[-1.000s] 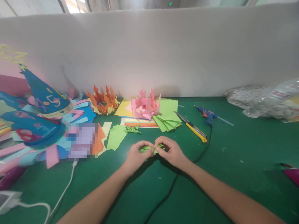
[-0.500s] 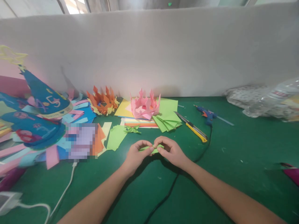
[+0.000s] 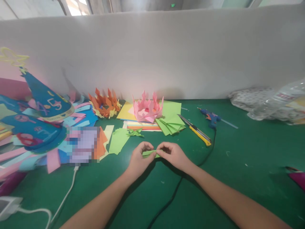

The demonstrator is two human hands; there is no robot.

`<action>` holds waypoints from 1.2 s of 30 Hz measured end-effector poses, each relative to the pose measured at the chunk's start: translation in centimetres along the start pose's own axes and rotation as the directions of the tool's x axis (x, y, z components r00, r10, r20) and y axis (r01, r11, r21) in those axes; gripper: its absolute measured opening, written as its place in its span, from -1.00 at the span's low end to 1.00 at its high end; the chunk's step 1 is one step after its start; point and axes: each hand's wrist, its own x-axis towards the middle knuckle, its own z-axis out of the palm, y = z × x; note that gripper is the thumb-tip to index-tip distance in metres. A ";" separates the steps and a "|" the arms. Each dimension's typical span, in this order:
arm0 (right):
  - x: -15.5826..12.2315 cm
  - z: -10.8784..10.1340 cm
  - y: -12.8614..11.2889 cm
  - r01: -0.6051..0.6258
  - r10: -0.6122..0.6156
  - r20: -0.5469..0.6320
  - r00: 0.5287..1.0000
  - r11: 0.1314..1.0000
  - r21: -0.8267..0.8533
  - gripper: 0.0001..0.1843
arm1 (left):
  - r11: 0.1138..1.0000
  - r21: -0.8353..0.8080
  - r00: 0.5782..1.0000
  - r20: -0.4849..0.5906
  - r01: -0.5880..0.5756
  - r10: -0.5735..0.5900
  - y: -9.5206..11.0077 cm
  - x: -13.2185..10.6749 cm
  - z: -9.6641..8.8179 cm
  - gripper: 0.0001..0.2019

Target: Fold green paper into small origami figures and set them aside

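A narrow folded piece of light green paper (image 3: 150, 154) lies low over the green table (image 3: 238, 159), pinched from both ends. My left hand (image 3: 139, 159) grips its left end with thumb and fingers. My right hand (image 3: 173, 154) grips its right end, fingertips meeting the left hand's at the middle. Just beyond the hands sit a small folded green paper shape (image 3: 135, 132) and a loose green sheet (image 3: 118, 140). Most of the held paper is hidden by my fingers.
A pink paper crown (image 3: 147, 109) and an orange one (image 3: 105, 103) stand by the back wall on coloured sheets. A yellow utility knife (image 3: 196, 130) and blue glue gun (image 3: 211, 117) lie right, its black cord running between my arms. Blue paper hats (image 3: 45, 98) crowd the left.
The green paper's spread right tip has been pressed flatter and narrower between my fingers. Both hands stayed in nearly the same spot.
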 end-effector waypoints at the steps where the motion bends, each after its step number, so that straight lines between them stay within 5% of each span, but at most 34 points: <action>1: 0.0 0.0 0.0 0.007 -0.007 -0.006 1.000 1.000 -0.024 -0.83 | 1.000 -0.001 1.000 0.003 -0.001 0.001 0.0 0.0 0.0 -0.88; 13: 0.0 -0.3 -0.4 0.165 -0.179 -0.050 0.983 0.963 -0.212 -0.88 | 1.000 0.022 0.998 -0.070 -0.003 0.005 -0.4 -0.2 0.0 -0.74; 19: -0.1 -0.1 -0.6 0.095 -0.110 -0.130 0.985 0.989 -0.114 -0.84 | 0.912 -0.388 0.985 -0.053 0.132 -0.165 0.3 0.2 0.2 -0.51; 24: -0.2 0.2 -1.0 0.028 -0.019 -0.218 0.976 0.999 0.036 -0.82 | 0.808 -0.549 0.970 0.019 0.212 -0.241 0.8 -0.1 0.6 -0.65; 30: -0.4 0.5 -1.0 0.020 -0.011 -0.113 0.994 0.997 0.076 -0.82 | 0.800 -0.539 0.956 0.038 0.264 -0.290 0.9 -0.1 0.3 -0.73; 36: -0.6 0.8 -1.2 0.144 -0.150 -0.039 0.988 0.980 -0.136 -0.75 | 0.834 -0.534 0.980 -0.047 0.140 -0.195 0.7 0.1 0.5 -0.64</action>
